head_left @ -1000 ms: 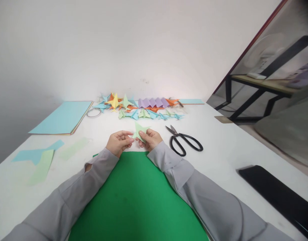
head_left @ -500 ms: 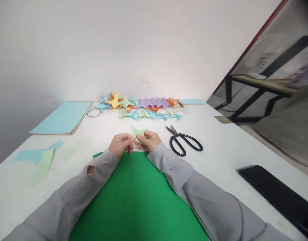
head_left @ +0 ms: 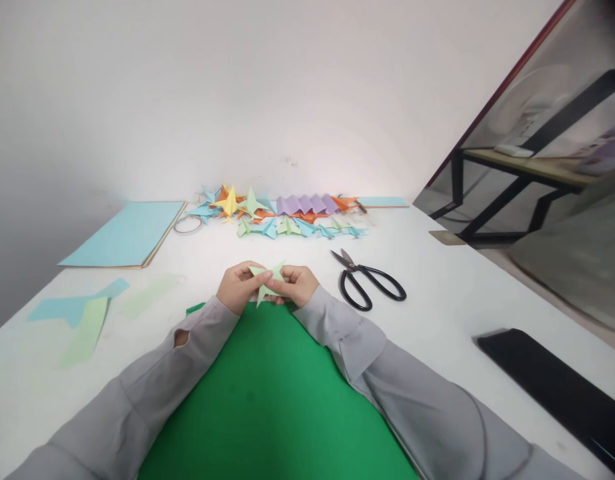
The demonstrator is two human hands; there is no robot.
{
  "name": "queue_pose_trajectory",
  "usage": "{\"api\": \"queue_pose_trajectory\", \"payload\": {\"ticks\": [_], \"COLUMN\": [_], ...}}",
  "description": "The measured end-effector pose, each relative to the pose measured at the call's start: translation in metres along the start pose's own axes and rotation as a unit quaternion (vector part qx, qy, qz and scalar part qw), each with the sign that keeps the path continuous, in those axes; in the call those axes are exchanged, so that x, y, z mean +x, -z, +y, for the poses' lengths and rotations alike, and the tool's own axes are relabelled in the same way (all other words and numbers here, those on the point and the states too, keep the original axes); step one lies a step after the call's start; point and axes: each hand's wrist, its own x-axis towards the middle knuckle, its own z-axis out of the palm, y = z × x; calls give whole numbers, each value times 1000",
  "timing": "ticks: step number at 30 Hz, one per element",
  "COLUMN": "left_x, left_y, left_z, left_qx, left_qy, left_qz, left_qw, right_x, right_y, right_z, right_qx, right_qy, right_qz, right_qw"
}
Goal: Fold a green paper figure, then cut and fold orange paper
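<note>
A small light-green folded paper piece [head_left: 262, 292] with pointed tips is held between my two hands, above the far edge of a green sheet [head_left: 272, 387]. My left hand [head_left: 240, 288] pinches it from the left, thumb on top. From the right, my right hand [head_left: 296, 285] grips it with thumb and fingers. The fingers hide part of its middle. Black-handled scissors [head_left: 356, 268] lie partly spread on the white table, to the right of my right hand.
Folded paper stars [head_left: 230, 202], a pleated purple paper [head_left: 307, 205] and small folded pieces [head_left: 288, 227] line the wall. At left are a blue paper stack [head_left: 125, 233], a tape ring [head_left: 187, 225] and paper scraps [head_left: 90, 327]. A black object [head_left: 552, 393] lies right.
The green paper piece has been turned in my hands; one point now faces down toward me. My left fingers now press on it more fully. The scissors and other papers stay put.
</note>
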Motion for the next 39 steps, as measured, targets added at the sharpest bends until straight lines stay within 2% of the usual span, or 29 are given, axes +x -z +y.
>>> {"api": "queue_pose_trajectory", "payload": {"ticks": [4, 9, 14, 18, 24, 27, 31, 33, 39], "left_x": [0, -1, -1, 0, 0, -1, -2, -2, -2], "left_y": [-1, -3, -3, -3, -1, -2, -5, -5, -4], "left_z": [3, 6, 6, 4, 3, 8, 11, 10, 4], "left_qx": [13, -23, -60, -65, -68, -74, -109, -109, 3], "left_qy": [34, 55, 60, 64, 86, 102, 75, 61, 52], "left_qz": [29, 26, 7, 25, -1, 3, 26, 11, -53], "left_qw": [999, 998, 996, 996, 994, 992, 991, 992, 997], "right_x": [-1, -2, 0, 1, 4, 5, 2, 0, 3], "right_y": [0, 1, -1, -2, 1, 1, -1, -2, -1], "right_z": [2, 0, 2, 4, 7, 8, 5, 2, 3], "right_qx": [-31, -44, -32, -8, 3, 7, 29, 39, 64], "right_qy": [20, 25, 22, 24, 33, 29, 25, 26, 41], "right_qz": [-24, -48, -12, 15, -16, -22, 46, 77, 80], "right_qw": [999, 998, 999, 1000, 999, 999, 998, 996, 994]}}
